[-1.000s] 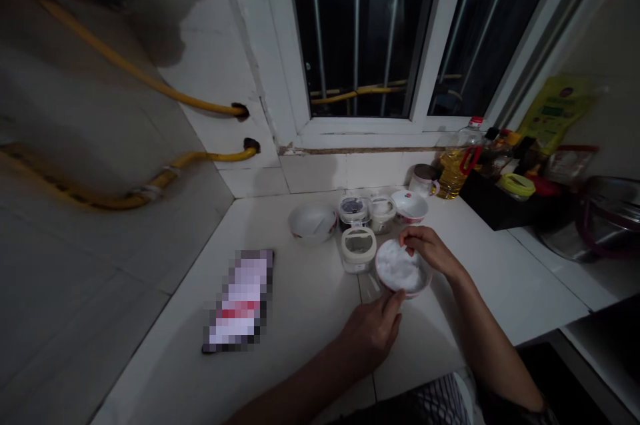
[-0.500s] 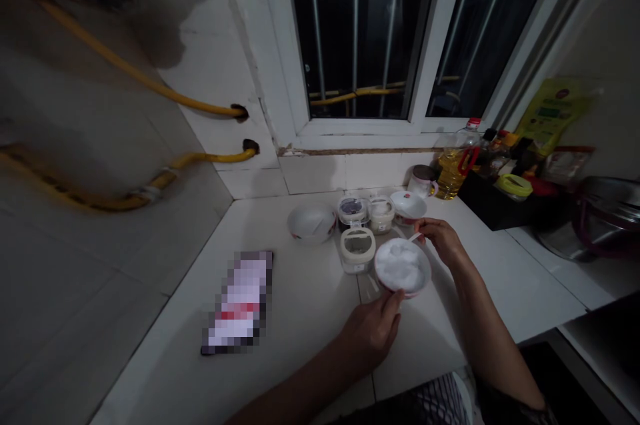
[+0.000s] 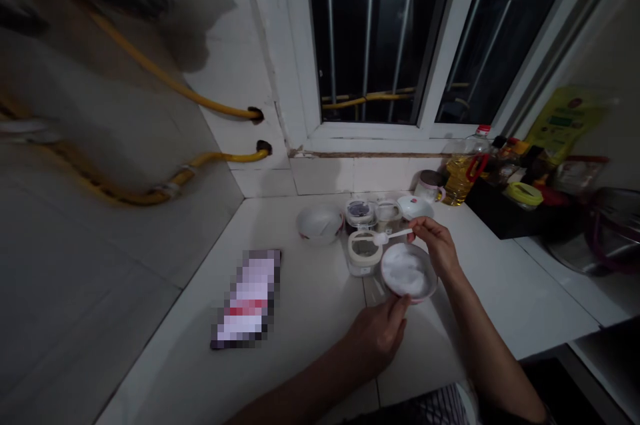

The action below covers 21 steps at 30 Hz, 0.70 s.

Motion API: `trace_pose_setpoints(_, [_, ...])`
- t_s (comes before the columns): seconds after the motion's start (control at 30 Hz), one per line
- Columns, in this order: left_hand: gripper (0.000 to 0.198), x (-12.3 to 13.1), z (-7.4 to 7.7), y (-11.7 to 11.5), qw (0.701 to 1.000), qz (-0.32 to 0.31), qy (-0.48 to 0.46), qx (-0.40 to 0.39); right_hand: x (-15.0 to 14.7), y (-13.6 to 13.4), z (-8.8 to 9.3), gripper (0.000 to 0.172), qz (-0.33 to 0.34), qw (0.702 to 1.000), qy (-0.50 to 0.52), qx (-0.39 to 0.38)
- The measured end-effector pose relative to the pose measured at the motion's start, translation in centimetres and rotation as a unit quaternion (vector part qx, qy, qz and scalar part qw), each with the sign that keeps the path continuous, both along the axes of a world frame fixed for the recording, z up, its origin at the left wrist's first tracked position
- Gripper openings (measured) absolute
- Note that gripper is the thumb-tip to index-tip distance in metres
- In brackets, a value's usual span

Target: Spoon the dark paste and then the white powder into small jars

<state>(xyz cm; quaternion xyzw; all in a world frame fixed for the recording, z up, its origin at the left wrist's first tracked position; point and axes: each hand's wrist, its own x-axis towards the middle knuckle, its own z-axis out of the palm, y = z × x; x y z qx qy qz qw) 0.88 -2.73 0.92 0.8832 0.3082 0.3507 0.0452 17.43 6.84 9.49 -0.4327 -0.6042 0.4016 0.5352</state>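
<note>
My left hand (image 3: 383,331) grips the near rim of a bowl (image 3: 423,296) filled with a white powder (image 3: 406,269). In my right hand (image 3: 435,241) is a small white spoon (image 3: 400,233), pinched by its handle and lying almost level above the bowl's far rim. White powder is heaped in the spoon's head. Just left of the bowl stands a small lidded container (image 3: 364,253). Behind it are two more lidded containers, one with dark contents (image 3: 360,213) and one pale (image 3: 388,213).
A wide bowl (image 3: 320,223) stands left of the containers, a smaller bowl (image 3: 416,206) behind them. A blurred-out phone (image 3: 247,298) lies on the counter at left. Further right are a lidded mug (image 3: 429,186), an oil bottle (image 3: 463,175), a black condiment box (image 3: 493,215) and a metal pot (image 3: 595,231).
My right hand has lifted the spoon out of the bowl with powder on it. My left hand still holds the bowl. The whole view has shifted slightly.
</note>
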Motion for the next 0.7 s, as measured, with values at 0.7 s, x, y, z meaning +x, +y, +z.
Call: trace_pose_setpoints(0.7, [0.035,0.0,0.2,-0.1,1.0,0.006,0.016,-0.014,3.9,-0.1,0.2,0.016,-0.092,0.972,-0.189,0.104])
